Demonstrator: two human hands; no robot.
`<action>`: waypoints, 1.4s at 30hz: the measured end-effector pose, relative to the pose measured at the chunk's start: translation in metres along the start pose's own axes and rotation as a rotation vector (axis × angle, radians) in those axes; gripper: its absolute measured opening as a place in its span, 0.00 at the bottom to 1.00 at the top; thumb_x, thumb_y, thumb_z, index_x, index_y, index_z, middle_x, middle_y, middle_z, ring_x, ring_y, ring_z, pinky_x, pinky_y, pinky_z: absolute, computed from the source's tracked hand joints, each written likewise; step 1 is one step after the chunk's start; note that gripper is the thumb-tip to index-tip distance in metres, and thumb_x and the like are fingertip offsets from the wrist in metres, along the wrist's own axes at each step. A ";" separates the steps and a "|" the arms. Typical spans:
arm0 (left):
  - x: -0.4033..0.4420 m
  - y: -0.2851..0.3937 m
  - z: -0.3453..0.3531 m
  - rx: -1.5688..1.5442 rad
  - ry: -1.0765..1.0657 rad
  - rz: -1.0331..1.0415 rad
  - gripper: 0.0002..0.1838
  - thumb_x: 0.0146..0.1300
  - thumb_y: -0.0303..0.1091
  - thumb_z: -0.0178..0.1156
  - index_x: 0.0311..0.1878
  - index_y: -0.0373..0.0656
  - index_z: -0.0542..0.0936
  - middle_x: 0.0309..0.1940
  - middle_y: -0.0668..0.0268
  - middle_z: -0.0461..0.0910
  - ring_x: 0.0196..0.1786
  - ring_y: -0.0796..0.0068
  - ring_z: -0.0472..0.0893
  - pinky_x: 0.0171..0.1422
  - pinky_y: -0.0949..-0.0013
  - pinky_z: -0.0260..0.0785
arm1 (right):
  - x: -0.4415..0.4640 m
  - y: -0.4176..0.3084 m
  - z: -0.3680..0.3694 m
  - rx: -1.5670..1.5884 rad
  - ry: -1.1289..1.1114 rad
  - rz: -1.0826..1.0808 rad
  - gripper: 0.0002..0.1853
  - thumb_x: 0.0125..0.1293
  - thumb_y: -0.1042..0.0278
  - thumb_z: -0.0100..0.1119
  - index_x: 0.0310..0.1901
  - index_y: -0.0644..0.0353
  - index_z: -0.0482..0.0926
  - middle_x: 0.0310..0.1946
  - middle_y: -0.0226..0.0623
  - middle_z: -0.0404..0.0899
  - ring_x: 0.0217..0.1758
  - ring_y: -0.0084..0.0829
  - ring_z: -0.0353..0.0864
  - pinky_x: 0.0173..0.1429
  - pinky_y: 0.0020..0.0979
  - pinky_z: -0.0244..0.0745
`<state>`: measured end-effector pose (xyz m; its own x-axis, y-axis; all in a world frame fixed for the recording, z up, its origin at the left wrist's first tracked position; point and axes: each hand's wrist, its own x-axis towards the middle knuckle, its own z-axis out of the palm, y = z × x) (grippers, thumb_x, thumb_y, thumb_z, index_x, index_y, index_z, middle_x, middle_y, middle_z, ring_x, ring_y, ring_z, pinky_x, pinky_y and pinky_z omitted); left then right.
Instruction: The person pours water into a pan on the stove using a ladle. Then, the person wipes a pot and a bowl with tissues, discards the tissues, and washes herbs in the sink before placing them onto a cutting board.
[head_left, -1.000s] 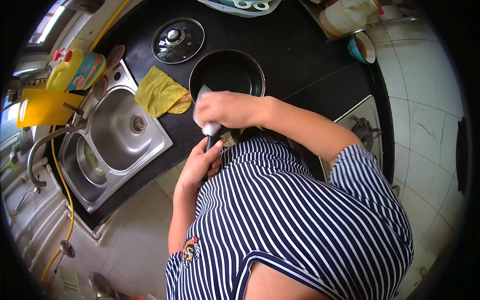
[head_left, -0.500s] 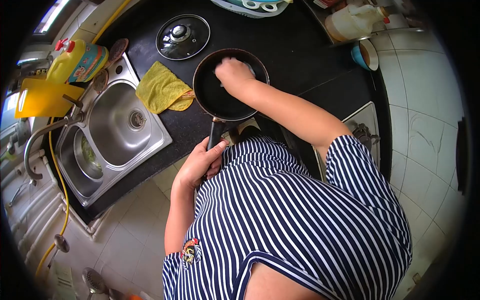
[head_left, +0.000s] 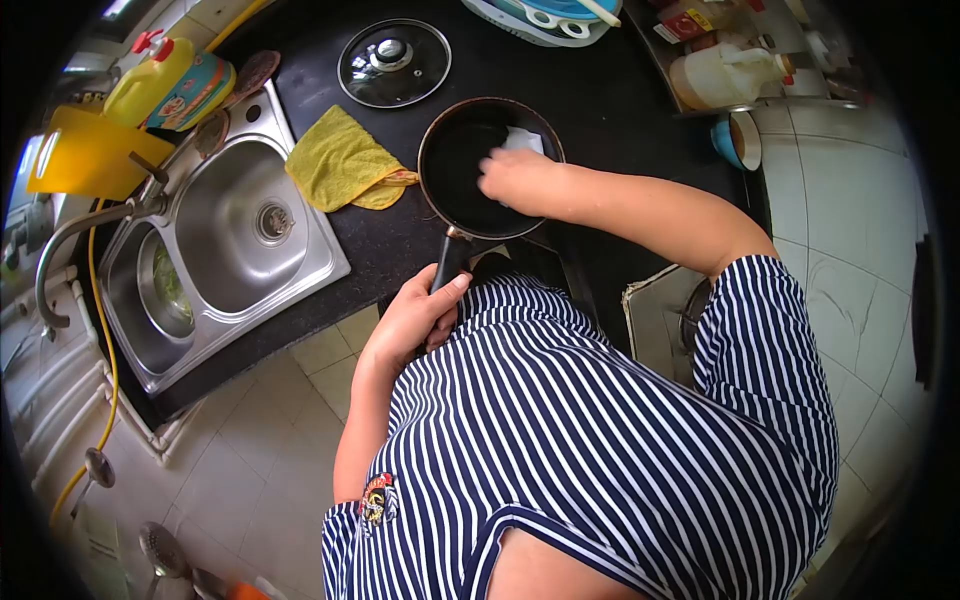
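A dark frying pan [head_left: 452, 165] rests on the black counter. Around its black handle [head_left: 451, 262] the fingers of my left hand [head_left: 412, 315] are wrapped, thumb on top. Inside the pan, my right hand [head_left: 518, 180] is closed on a white paper towel [head_left: 524, 140], pressed against the pan's interior; its fingertips are blurred by motion. A yellow-green cloth [head_left: 340, 160] lies left of the pan, its corner near the rim. Behind that cloth sits a glass lid [head_left: 396, 65] with a metal knob.
At left is a double steel sink [head_left: 322, 262] with a faucet [head_left: 85, 225]; a bowl of greens sits in one basin. A yellow soap bottle [head_left: 183, 88] stands behind it. A blue bowl [head_left: 735, 140] and a stove [head_left: 655, 320] are at right.
My right hand has moved right inside the pan, and more of the white paper towel shows. The pan also sits slightly further right in view, as the whole view has shifted. My left hand keeps its hold.
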<state>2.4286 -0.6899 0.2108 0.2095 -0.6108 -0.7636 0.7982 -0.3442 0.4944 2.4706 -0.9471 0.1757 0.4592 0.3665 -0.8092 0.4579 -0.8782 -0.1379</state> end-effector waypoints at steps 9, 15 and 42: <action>0.002 -0.012 -0.003 -0.029 0.040 0.077 0.12 0.74 0.42 0.58 0.39 0.44 0.71 0.16 0.76 0.64 0.13 0.87 0.61 0.16 0.78 0.50 | 0.062 0.023 0.011 -0.176 0.711 0.258 0.10 0.58 0.70 0.58 0.39 0.59 0.85 0.40 0.38 0.82 0.45 0.37 0.83 0.48 0.33 0.80; 0.002 -0.011 -0.003 -0.006 0.040 0.069 0.14 0.73 0.44 0.60 0.43 0.42 0.74 0.16 0.76 0.66 0.13 0.87 0.62 0.17 0.79 0.50 | 0.006 -0.012 0.005 0.507 0.240 -0.017 0.12 0.53 0.72 0.64 0.40 0.63 0.85 0.39 0.54 0.84 0.42 0.42 0.85 0.47 0.42 0.79; 0.000 -0.014 0.004 0.057 0.060 0.059 0.13 0.74 0.40 0.58 0.37 0.43 0.71 0.16 0.75 0.66 0.12 0.85 0.61 0.16 0.77 0.51 | -0.039 0.023 0.011 -0.319 1.123 0.093 0.05 0.54 0.67 0.64 0.29 0.59 0.84 0.40 0.33 0.76 0.48 0.33 0.75 0.49 0.31 0.75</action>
<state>2.4148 -0.6880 0.2056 0.2897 -0.5882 -0.7550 0.7507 -0.3498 0.5605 2.4547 -0.9847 0.1984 0.8425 0.5105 0.1719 0.4842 -0.8576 0.1735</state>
